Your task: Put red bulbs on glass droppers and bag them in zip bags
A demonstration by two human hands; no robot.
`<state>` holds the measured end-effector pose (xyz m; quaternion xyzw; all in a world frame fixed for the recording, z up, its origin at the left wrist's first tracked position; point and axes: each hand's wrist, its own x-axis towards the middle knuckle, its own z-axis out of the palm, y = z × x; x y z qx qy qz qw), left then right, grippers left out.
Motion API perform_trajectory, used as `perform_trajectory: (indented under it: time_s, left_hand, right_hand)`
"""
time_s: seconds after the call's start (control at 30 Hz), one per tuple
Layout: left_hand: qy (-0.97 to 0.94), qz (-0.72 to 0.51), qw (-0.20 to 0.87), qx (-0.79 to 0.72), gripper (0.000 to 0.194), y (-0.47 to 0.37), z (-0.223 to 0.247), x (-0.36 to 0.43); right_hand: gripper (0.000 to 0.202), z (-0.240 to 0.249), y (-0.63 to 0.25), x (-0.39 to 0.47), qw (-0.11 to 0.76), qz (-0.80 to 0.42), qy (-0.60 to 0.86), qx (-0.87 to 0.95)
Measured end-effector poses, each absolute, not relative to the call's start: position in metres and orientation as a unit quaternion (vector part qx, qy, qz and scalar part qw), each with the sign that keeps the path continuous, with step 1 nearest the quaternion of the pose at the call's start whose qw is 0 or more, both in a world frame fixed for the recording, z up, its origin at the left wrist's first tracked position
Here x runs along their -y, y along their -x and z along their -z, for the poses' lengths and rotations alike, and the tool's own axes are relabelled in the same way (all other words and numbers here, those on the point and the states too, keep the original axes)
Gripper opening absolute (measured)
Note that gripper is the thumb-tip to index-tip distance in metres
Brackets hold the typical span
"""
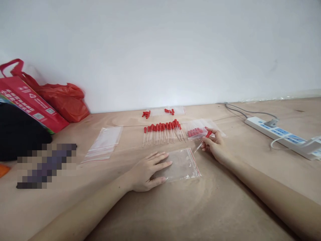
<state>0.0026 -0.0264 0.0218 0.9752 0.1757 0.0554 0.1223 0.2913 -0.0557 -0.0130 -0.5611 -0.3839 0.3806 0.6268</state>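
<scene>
My right hand [214,144] pinches a dropper [208,134] by its red rubber bulb, its glass tip pointing down to the left. Fingers spread, my left hand [151,170] lies flat on the left part of a clear zip bag [179,165] on the table. No dropper shows inside that bag. Beyond it, several red-bulbed droppers [164,131] lie side by side in a row, bulbs away from me. Just behind my right hand is another zip bag [213,124] with several red-bulbed droppers in it.
A stack of zip bags [104,142] lies to the left. Loose red bulbs [146,114] sit at the back by more clear bags [179,110]. A white power strip [281,135] with cords is at right. Red bags [65,100] and a black item [22,134] stand at left.
</scene>
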Motion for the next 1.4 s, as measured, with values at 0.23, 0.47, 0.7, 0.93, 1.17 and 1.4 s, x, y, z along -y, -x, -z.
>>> perform_trajectory:
  time_s: [0.23,0.47,0.7,0.93,1.17,1.4]
  left_hand:
    - [-0.964,-0.027,0.126,-0.231,0.052,-0.008,-0.019,0.032]
    - [-0.956,-0.001,0.154,-0.250,0.051,-0.011,-0.024,0.035]
    - [-0.956,-0.018,0.166,-0.242,0.064,-0.009,-0.024,0.034]
    - [-0.960,-0.022,0.164,-0.226,0.061,-0.008,-0.023,0.033]
    - [-0.962,-0.040,0.162,-0.217,0.057,-0.008,-0.020,0.032]
    - [-0.955,-0.110,0.192,-0.196,0.047,-0.004,-0.019,0.031]
  right_hand:
    - [0.052,0.008,-0.281,0.061,0.639,-0.403,0.539,0.372]
    - [0.043,0.012,-0.274,0.068,0.634,-0.475,0.489,0.364]
    - [0.034,0.009,-0.284,0.070,0.490,-0.505,0.514,0.491]
    - [0.020,0.006,-0.284,0.072,0.363,-0.366,0.510,0.688]
    - [0.016,0.013,-0.271,0.068,0.345,-0.255,0.504,0.750]
    - [0.018,0.001,-0.289,0.063,0.329,-0.404,0.473,0.710]
